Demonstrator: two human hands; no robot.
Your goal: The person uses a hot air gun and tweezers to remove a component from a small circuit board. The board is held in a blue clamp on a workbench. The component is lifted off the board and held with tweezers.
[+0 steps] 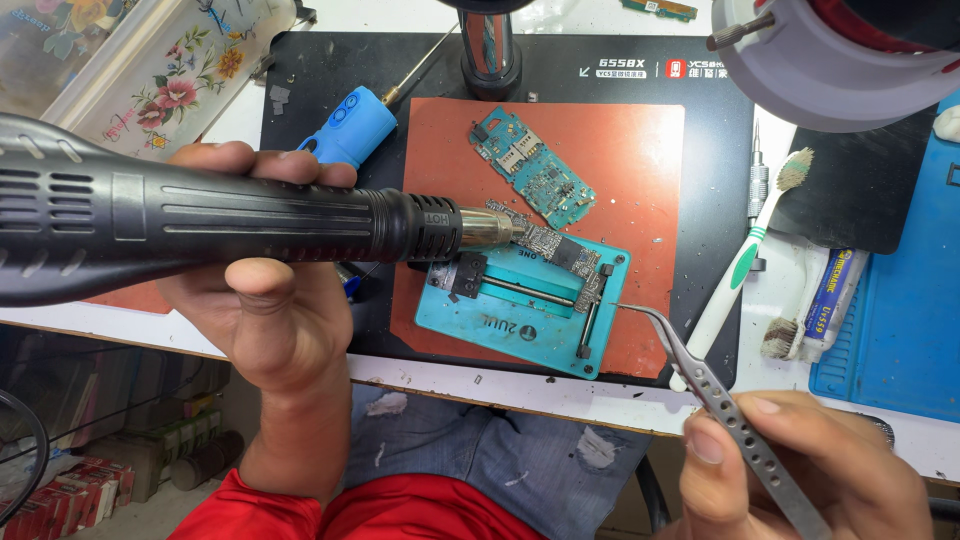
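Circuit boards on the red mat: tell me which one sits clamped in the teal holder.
The grey-silver circuit board under the black hot-air gun's metal nozzle sits in the teal holder. The teal-green circuit board lies loose on the red mat, farther from the hands.

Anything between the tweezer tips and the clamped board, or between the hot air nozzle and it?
Nothing visible. The tweezers in the right hand end just beside the board on the teal holder. The hot air gun in the left hand points straight at it.

Red sleeve [250, 510], torn blue jeans [480, 450] (paint-flecked), bare hands
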